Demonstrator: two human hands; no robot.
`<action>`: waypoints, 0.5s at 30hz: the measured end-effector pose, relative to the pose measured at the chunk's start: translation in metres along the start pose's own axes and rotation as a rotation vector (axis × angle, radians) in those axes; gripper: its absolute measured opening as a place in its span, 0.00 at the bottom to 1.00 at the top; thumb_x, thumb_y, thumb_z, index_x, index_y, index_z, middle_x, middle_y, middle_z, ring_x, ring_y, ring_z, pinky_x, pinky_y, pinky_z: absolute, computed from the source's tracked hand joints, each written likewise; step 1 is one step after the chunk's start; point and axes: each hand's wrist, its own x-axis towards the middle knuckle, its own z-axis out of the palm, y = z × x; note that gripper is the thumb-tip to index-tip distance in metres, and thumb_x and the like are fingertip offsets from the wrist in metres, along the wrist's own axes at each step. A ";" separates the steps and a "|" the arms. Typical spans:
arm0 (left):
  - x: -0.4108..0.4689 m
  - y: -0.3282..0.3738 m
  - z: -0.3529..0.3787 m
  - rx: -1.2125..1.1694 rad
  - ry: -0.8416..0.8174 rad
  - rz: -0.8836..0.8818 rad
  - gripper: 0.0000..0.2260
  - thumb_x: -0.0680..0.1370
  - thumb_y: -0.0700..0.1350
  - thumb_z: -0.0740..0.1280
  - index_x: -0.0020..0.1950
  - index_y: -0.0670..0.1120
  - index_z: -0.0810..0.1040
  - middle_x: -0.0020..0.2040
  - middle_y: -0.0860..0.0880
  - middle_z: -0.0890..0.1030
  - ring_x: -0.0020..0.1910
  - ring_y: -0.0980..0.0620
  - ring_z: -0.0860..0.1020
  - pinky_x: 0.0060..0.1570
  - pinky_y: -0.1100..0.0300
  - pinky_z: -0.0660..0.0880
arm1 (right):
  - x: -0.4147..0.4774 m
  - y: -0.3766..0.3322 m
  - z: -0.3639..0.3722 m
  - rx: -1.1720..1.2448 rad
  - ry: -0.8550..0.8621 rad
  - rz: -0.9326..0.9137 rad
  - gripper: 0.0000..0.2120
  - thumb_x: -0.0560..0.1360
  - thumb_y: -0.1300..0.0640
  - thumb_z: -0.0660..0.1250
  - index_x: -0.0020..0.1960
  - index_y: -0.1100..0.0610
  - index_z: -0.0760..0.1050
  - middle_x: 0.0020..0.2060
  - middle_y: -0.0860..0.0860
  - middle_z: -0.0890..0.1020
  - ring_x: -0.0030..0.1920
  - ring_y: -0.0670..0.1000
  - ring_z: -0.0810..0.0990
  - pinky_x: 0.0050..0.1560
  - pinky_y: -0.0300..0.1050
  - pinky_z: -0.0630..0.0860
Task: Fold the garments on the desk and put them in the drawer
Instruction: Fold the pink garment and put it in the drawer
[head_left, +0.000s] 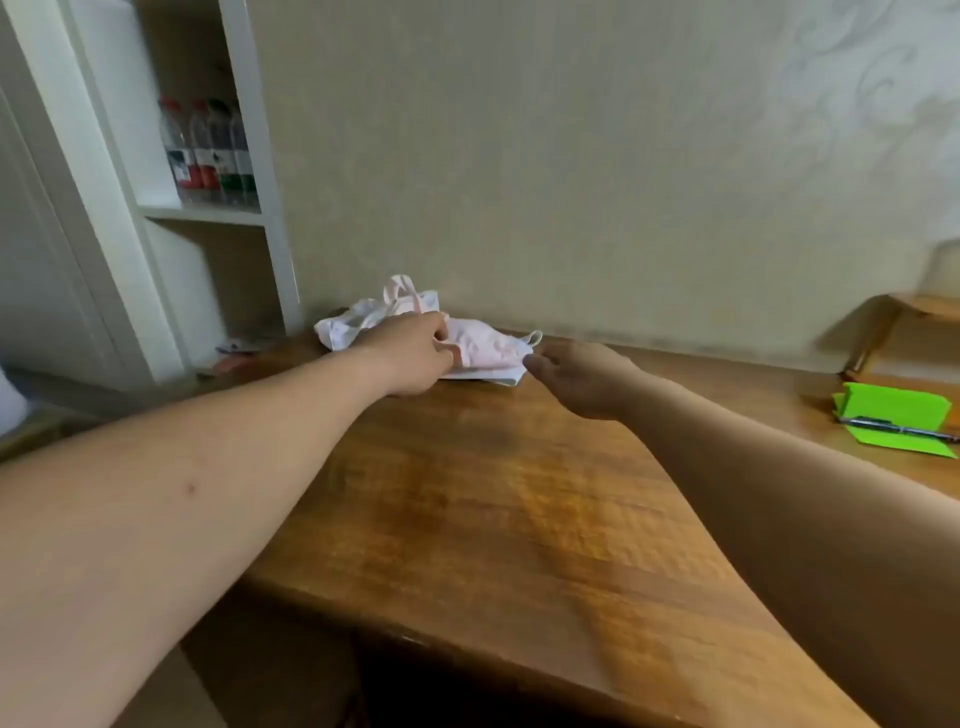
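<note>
While both arms stretch across the wooden desk (519, 509), the garments (483, 345), a small pink and white heap, lie at its far edge against the wall (571, 156). The left hand (415, 356) rests on the heap with its fingers pinched on pink cloth. The right hand (582, 376) sits just beside the heap's right corner, fingers loosely curled, holding nothing. Between the arms the desktop lies bare. A green folder (896, 418) with a pen (893, 428) lies near the right edge, well apart from the heap.
</note>
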 end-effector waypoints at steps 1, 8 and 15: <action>0.007 -0.002 0.008 0.027 -0.002 0.001 0.21 0.82 0.58 0.62 0.73 0.52 0.75 0.72 0.43 0.78 0.65 0.40 0.77 0.65 0.47 0.77 | 0.010 0.003 0.011 0.027 -0.009 0.021 0.24 0.89 0.40 0.52 0.68 0.53 0.79 0.69 0.56 0.82 0.67 0.61 0.79 0.70 0.62 0.75; 0.078 -0.018 0.077 0.195 0.172 0.200 0.29 0.77 0.64 0.70 0.78 0.60 0.73 0.77 0.51 0.70 0.79 0.44 0.64 0.79 0.43 0.55 | 0.103 0.018 0.075 0.258 0.218 -0.007 0.29 0.82 0.45 0.67 0.81 0.48 0.67 0.74 0.56 0.75 0.72 0.63 0.77 0.70 0.64 0.74; 0.102 -0.020 0.093 0.296 0.263 0.302 0.23 0.84 0.57 0.66 0.80 0.58 0.72 0.78 0.52 0.74 0.80 0.45 0.68 0.82 0.40 0.50 | 0.128 0.040 0.103 0.450 0.396 -0.107 0.13 0.84 0.51 0.66 0.63 0.46 0.86 0.58 0.47 0.86 0.61 0.57 0.82 0.63 0.64 0.78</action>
